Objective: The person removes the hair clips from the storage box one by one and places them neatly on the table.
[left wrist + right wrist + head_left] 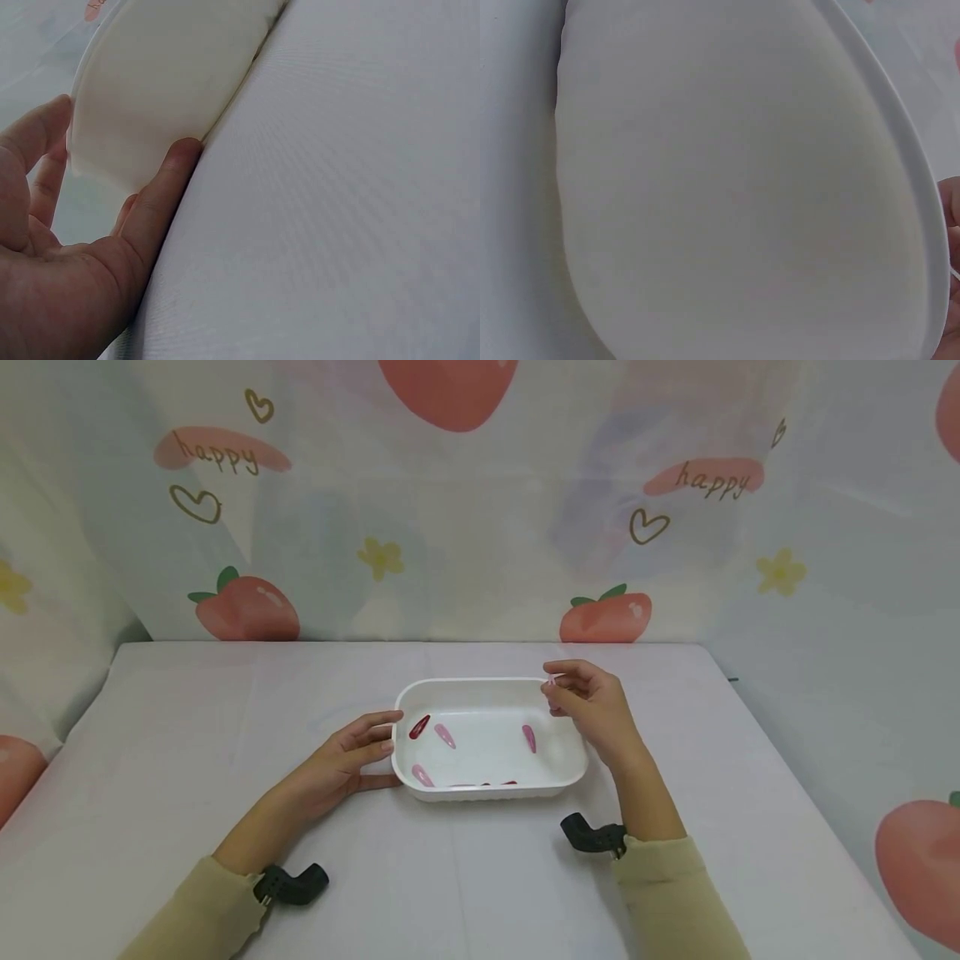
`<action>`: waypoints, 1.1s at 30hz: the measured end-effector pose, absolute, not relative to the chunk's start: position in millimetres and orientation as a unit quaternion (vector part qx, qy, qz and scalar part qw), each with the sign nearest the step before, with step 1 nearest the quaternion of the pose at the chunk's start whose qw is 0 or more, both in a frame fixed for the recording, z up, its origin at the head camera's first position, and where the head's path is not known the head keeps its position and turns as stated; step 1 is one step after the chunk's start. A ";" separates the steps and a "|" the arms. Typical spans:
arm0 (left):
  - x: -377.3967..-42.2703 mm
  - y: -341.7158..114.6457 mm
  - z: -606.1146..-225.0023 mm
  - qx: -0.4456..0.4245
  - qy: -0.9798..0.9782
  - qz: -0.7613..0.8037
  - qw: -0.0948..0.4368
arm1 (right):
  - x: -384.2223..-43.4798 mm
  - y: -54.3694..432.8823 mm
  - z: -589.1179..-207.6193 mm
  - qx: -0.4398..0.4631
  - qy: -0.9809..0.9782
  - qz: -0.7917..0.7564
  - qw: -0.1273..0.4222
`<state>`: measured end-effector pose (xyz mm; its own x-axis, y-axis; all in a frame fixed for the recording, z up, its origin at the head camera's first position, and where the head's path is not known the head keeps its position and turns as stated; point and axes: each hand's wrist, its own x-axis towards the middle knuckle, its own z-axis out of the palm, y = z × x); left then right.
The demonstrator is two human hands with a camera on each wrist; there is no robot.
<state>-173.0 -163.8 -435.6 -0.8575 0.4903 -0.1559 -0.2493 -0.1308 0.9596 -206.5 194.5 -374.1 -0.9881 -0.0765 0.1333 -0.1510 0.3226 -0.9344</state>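
A white tray [487, 793] with rounded corners stands on the table. Several snap hair clips lie in it: a dark red hair clip [419, 727] and a light pink hair clip [445, 736] at the left, a deeper pink hair clip [529, 738] at the right, and others near the front wall, partly hidden. With spread, fairly straight fingers, my left hand [348, 760] touches the tray's left end; the left wrist view shows fingertips on its wall. Above the back right corner, my right hand [592, 702] pinches a small pink hair clip [552, 679] between thumb and fingers.
A white cloth covers the table [375, 877]. Behind it hangs a curtain [480, 527] printed with fruit, flowers and lettering. Each wrist wears a black camera mount, the left camera [292, 885] and the right camera [592, 835].
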 end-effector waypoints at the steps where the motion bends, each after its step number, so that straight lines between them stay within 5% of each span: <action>1: -172.8 -163.7 -435.6 0.099 0.611 0.745 0.248 | -206.5 195.7 -374.4 0.069 -0.813 0.577 0.035; 33: -174.4 -164.5 -437.8 0.102 0.614 0.743 0.247 | -211.0 212.8 -380.4 0.023 -0.815 0.575 0.073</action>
